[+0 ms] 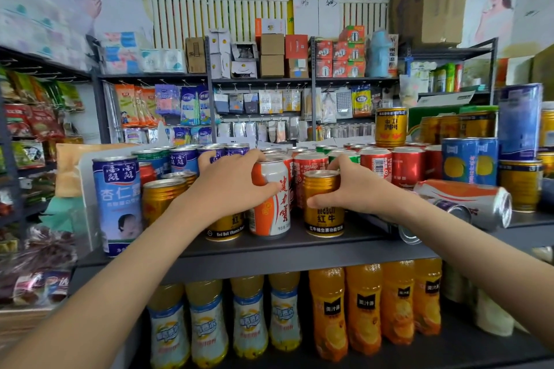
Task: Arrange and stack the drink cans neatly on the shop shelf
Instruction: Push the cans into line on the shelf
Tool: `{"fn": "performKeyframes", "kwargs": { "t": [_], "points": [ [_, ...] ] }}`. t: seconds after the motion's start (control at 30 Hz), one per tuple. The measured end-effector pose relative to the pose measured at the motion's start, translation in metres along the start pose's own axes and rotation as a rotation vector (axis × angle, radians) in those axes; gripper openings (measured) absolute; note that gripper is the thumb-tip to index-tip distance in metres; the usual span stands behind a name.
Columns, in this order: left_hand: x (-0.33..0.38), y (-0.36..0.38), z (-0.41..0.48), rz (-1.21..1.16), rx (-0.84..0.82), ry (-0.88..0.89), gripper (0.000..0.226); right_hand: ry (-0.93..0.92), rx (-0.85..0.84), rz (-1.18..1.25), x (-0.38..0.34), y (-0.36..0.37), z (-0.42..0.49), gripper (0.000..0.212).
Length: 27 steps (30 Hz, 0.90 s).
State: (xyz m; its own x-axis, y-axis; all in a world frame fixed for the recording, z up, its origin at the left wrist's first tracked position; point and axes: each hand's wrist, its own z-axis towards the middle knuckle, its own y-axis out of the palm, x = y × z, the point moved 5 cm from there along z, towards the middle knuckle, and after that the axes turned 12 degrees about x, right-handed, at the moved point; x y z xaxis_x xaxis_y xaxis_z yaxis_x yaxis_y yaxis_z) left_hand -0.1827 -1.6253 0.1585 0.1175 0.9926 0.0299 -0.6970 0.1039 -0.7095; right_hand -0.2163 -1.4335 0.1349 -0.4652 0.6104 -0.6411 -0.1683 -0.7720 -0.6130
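Bare forearms (120,278) reach up from the lower corners to a dark grey metal shelf (269,255) in a crowded shop aisle. The left hand (230,186) curls its fingers round an upright orange-and-white drink can (278,213) at the shelf's front. The right hand (359,189) grips a short gold Red Bull can (325,219) just beside it. Red cans (407,169) stand behind and a tall blue can (118,198) stands left. A silver-and-orange can (461,196) lies on its side to the right. Orange juice bottles (364,308) fill the shelf below.

An orange-and-white cylindrical aluminium can (271,202) is standing upright on the dark grey metal shelf (299,260), with a shorter gold metal can (323,207) standing just beside it on the right.
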Motion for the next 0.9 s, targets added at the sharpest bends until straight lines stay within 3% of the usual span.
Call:
{"fn": "performKeyframes", "kwargs": {
  "t": [0.17, 0.43, 0.53, 0.7, 0.9],
  "points": [
    [0.002, -0.008, 0.008, 0.042, -0.016, 0.011, 0.053, -0.025, -0.118, -0.173, -0.007, -0.01, 0.008, 0.058],
    [0.009, -0.024, 0.044, -0.087, -0.004, -0.065, 0.064, -0.173, 0.053, -0.41, -0.03, -0.039, 0.053, 0.063],
    [0.012, -0.024, 0.056, -0.154, -0.001, -0.106, 0.048, -0.239, 0.021, -0.552, -0.033, -0.029, 0.074, 0.049],
    [0.012, -0.016, 0.068, -0.176, -0.044, -0.119, 0.033, -0.276, -0.163, -0.596, -0.032, -0.005, 0.099, 0.055],
    [0.006, -0.011, 0.078, -0.079, -0.151, -0.115, 0.034, -0.308, -0.333, -0.683, -0.024, 0.004, 0.11, 0.051]
  ]
}}
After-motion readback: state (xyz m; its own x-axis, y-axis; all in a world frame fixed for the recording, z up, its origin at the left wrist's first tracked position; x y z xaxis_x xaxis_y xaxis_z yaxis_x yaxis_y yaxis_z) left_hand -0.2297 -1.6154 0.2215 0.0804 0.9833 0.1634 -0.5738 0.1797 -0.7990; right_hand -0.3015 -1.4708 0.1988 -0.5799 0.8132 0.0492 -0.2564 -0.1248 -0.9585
